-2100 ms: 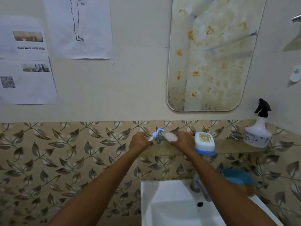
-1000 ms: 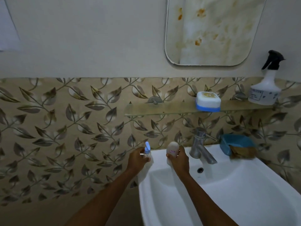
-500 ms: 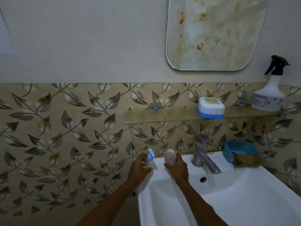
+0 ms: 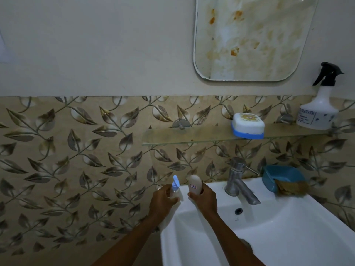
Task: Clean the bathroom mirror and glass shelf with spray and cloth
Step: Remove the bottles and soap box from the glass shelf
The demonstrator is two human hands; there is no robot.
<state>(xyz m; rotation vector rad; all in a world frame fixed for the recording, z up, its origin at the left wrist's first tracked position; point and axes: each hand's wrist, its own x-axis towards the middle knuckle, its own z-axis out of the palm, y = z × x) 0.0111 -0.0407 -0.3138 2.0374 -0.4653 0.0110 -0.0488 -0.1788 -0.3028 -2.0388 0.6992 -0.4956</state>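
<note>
Our left hand (image 4: 163, 197) held a pump bottle (image 4: 175, 189), our right hand (image 4: 204, 197) a tube (image 4: 195, 186), at the sink (image 4: 269, 237) rim's far left; either could tip in. Sprayer (image 4: 318, 112) stood far right on the shelf (image 4: 192, 134).

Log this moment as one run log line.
left hand: small bottle | right hand: white bottle | sink rim | shelf: uncleaned

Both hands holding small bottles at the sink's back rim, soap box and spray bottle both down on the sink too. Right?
Not quite. The head view shows the soap box and spray bottle on the glass shelf, not the sink. The left hand and right hand do hold small bottles at the sink's back rim.
</note>
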